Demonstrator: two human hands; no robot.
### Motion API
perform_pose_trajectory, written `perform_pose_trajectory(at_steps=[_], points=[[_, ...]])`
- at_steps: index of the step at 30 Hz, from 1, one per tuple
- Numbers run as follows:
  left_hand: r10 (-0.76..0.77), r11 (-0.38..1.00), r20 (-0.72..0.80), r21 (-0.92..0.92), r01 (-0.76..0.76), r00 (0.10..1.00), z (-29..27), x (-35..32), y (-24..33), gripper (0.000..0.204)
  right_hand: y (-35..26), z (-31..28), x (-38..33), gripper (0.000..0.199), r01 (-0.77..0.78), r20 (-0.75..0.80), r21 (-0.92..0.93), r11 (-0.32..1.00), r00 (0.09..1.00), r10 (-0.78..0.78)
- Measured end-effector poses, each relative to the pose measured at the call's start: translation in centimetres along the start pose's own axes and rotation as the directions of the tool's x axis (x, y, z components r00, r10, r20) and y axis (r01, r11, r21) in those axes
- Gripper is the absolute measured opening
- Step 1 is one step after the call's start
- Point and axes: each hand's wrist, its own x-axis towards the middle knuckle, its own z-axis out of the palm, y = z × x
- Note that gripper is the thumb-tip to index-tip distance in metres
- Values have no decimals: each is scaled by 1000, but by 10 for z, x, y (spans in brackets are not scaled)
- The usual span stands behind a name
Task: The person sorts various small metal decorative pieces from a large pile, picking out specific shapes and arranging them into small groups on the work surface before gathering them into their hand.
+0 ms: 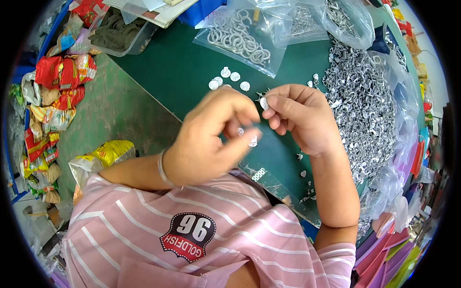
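My right hand [300,113] is closed, thumb and forefinger pinching a small round silver charm [264,103]. Thin metal bits stick out beside its fingertips, too small to make out. To its left my left hand [206,132], with a band at the wrist, is blurred by motion; its thumb and forefinger stand apart. One small silver disc [240,130] shows in that gap and another silver disc [253,141] by the thumb. I cannot tell whether they touch the hand. Several loose round charms [235,76] lie beyond it on the green tabletop [163,72].
A large heap of small silver metal parts [360,96] covers the table's right side. At the back lie a clear bag of metal rings [240,38] and more bags. A plastic tub [120,36] holds dark cloth. Colourful packets [62,77] line the left.
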Motion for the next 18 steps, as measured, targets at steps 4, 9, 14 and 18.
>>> perform_pose_trajectory(at_steps=[4,9,14,18], points=[[358,890,-36,316,-329,933,-9,7,-27,25,4,2,0,14,-130,103,71,989,987,122],[255,955,-152,193,-225,955,-15,-8,-37,11,15,20,3,10,157,53,-326,932,988,-148],[-318,846,-160,-492,204,935,-18,-7,-41,9,35,27,28,15,598,314,-784,165,612,-726],[-337,781,-112,-588,211,935,-20,-7,-42,9,36,28,30,17,542,425,-839,-52,593,-684]])
